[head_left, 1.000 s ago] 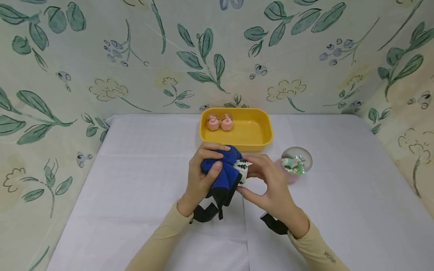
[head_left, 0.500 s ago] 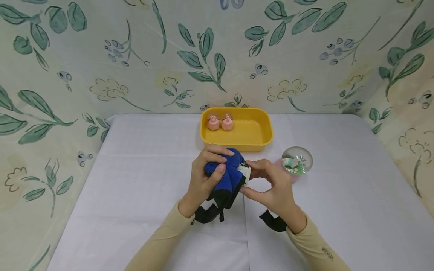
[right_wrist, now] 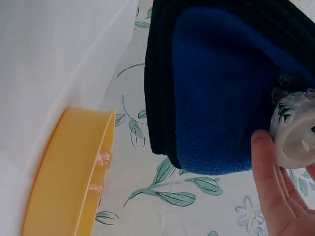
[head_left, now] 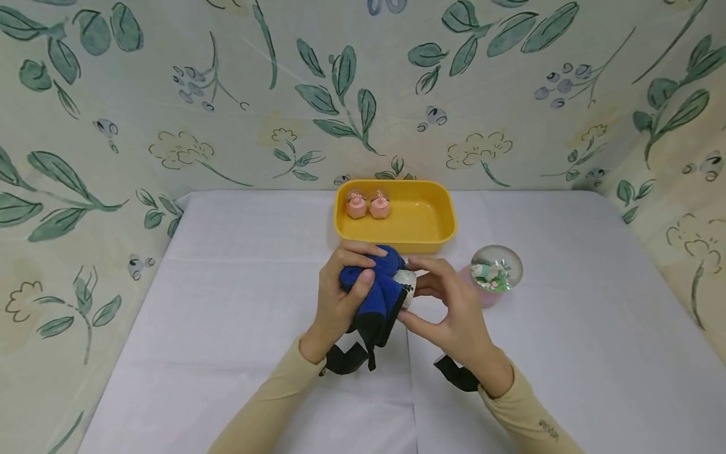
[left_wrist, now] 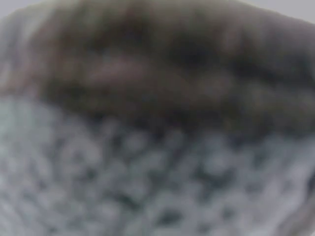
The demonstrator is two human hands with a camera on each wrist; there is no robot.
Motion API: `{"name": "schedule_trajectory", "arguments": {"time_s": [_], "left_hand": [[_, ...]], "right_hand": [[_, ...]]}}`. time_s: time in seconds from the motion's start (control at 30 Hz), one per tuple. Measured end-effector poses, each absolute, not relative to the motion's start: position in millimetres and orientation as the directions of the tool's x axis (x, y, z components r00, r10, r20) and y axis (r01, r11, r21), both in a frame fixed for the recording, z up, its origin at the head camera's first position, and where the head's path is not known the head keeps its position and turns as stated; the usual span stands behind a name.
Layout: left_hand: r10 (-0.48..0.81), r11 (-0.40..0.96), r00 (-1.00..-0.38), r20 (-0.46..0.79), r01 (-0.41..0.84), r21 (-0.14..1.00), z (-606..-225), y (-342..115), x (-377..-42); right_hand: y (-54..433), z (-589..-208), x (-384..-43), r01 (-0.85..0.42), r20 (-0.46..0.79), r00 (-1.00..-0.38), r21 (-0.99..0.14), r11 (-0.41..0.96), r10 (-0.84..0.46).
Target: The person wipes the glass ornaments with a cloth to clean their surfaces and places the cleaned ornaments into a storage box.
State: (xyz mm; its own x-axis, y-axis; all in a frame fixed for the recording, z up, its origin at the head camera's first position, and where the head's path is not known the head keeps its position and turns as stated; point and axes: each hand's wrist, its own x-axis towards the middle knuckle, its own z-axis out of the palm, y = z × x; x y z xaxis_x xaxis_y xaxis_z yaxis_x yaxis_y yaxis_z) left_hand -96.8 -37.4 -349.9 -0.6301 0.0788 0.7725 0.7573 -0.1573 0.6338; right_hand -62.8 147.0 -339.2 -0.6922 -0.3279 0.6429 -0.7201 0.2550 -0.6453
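Observation:
My left hand grips a blue cloth with black edging, bunched over one end of a white round-based ornament. Dark green tree shapes mark its side. Thumb and fingers of my right hand hold the ornament by its bare base. In the right wrist view, the round underside of the ornament faces outward, and the cloth hangs open around the other end, which stays hidden. Only a blurred dark and speckled surface fills the left wrist view.
Behind the hands stands a yellow tray with two small pink pig figures at its left end. A snow globe on a pink base sits right of my right hand. Floral fabric hangs behind the white-covered table.
Both hands shift slightly right and toward me with cloth and ornament, then partly back. The ornament's base turns in my right fingers, so its tree print shows differently. Tray and snow globe stay put.

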Motion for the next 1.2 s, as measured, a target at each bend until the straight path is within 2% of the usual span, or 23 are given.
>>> {"name": "schedule_trajectory", "arguments": {"time_s": [0.2,0.27,0.33,0.4,0.5,0.63,0.7,0.77,0.87,0.97,1.1,1.2], "left_hand": [[0.067,-0.155,-0.658,0.750,0.735,0.660,-350,-38,-96],[0.071,-0.157,-0.662,0.746,0.731,0.664,-351,-38,-96],[0.079,-0.165,-0.662,0.746,0.729,0.664,-351,-37,-96],[0.087,-0.176,-0.658,0.748,0.729,0.661,-350,-37,-95],[0.101,-0.194,-0.644,0.759,0.735,0.649,-350,-35,-95],[0.122,-0.196,-0.613,0.781,0.756,0.624,-350,-34,-94],[0.126,-0.192,-0.605,0.786,0.763,0.618,-350,-34,-94],[0.122,-0.188,-0.609,0.784,0.761,0.621,-351,-34,-94],[0.099,-0.181,-0.626,0.774,0.753,0.632,-352,-35,-95],[0.084,-0.173,-0.640,0.763,0.745,0.644,-352,-37,-95],[0.090,-0.178,-0.650,0.754,0.735,0.655,-351,-37,-95],[0.101,-0.184,-0.652,0.751,0.730,0.658,-349,-37,-94]], "right_hand": [[149,-339,-67,-0.833,0.766,-0.540,-0.427,0.352,-0.348],[149,-339,-69,-0.846,0.787,-0.516,-0.406,0.345,-0.339],[150,-340,-69,-0.847,0.790,-0.517,-0.416,0.332,-0.330],[151,-342,-68,-0.830,0.771,-0.551,-0.467,0.304,-0.320],[151,-342,-65,-0.746,0.687,-0.665,-0.626,0.228,-0.292],[151,-339,-60,-0.503,0.474,-0.838,-0.863,0.045,-0.269],[151,-337,-58,-0.399,0.386,-0.882,-0.917,-0.006,-0.270],[151,-336,-57,-0.373,0.354,-0.892,-0.928,0.014,-0.281],[150,-335,-57,-0.483,0.425,-0.850,-0.865,0.139,-0.310],[150,-336,-58,-0.639,0.543,-0.759,-0.727,0.252,-0.359],[150,-335,-61,-0.773,0.672,-0.635,-0.562,0.296,-0.381],[150,-336,-63,-0.809,0.726,-0.586,-0.506,0.299,-0.359]]}}
